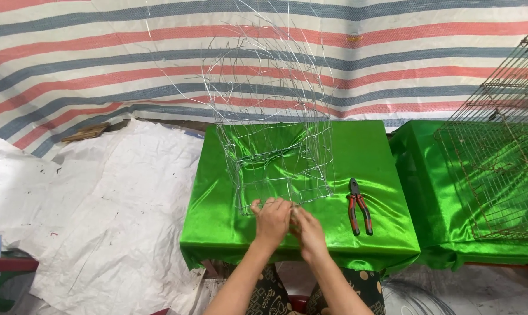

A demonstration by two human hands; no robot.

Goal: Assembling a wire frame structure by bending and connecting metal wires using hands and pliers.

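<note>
**Wire joint twisted at near edge of frame**

Both hands were closed on thin wire at the near bottom edge of the wire cage frame (pixel 275 157), set on the green satin-covered table (pixel 217 221). Left hand (pixel 271 219) pinched the frame wire; right hand (pixel 308 228) gripped the strand beside it. Twists would best be kept tight and close to the crossing. Red-handled pliers (pixel 358 205) lay just right, untouched.

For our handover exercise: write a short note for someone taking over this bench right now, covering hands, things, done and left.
Left hand and right hand: both pinch wire at the front bottom edge of the wire frame.
Frame stands on the green table; lower grid is formed, upper wires stick up loose.
Pliers lie unused to the right.
A finished-looking cage stands on the next table.
</note>
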